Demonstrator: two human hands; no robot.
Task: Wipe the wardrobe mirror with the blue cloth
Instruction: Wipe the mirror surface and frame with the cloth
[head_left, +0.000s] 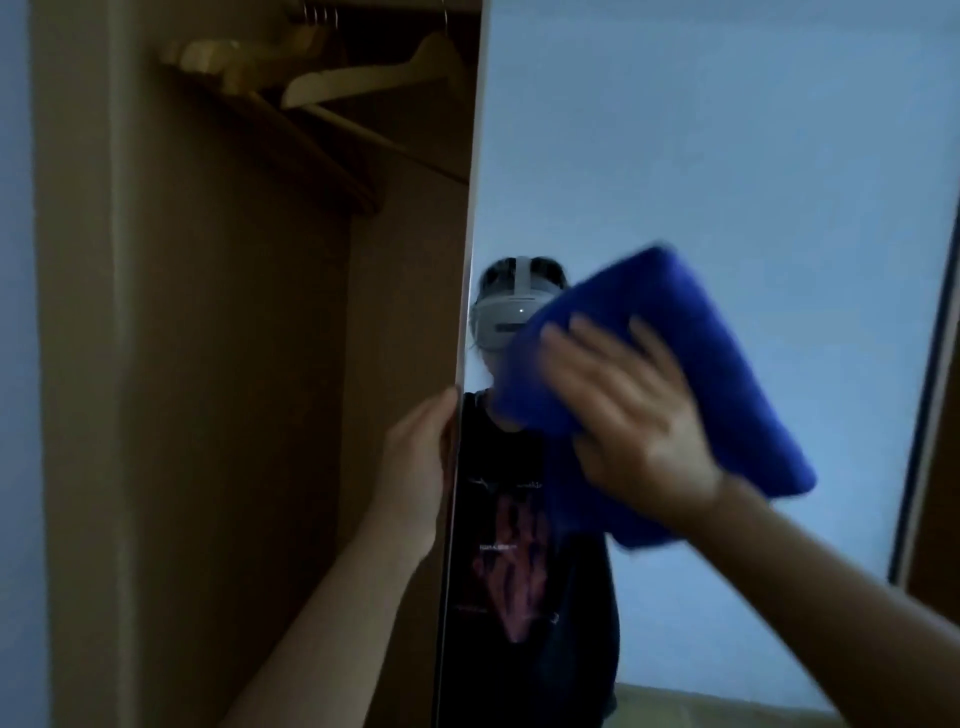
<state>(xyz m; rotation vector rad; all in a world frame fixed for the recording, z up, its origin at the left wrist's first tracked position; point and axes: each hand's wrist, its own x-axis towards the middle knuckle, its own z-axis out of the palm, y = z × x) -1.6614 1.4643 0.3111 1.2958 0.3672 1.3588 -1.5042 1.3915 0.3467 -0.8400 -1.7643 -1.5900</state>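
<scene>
While the left hand (415, 467) grips the mirror (727, 156) edge, the right hand (639, 421) presses the blue cloth (727, 338) flat, fingers (592, 343) spread; most of the glass sits upper right of it.

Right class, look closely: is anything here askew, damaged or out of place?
Nothing stands out. The right hand presses the blue cloth on the mirror, the left hand holds its edge, and the hangers hang inside the wardrobe.
</scene>
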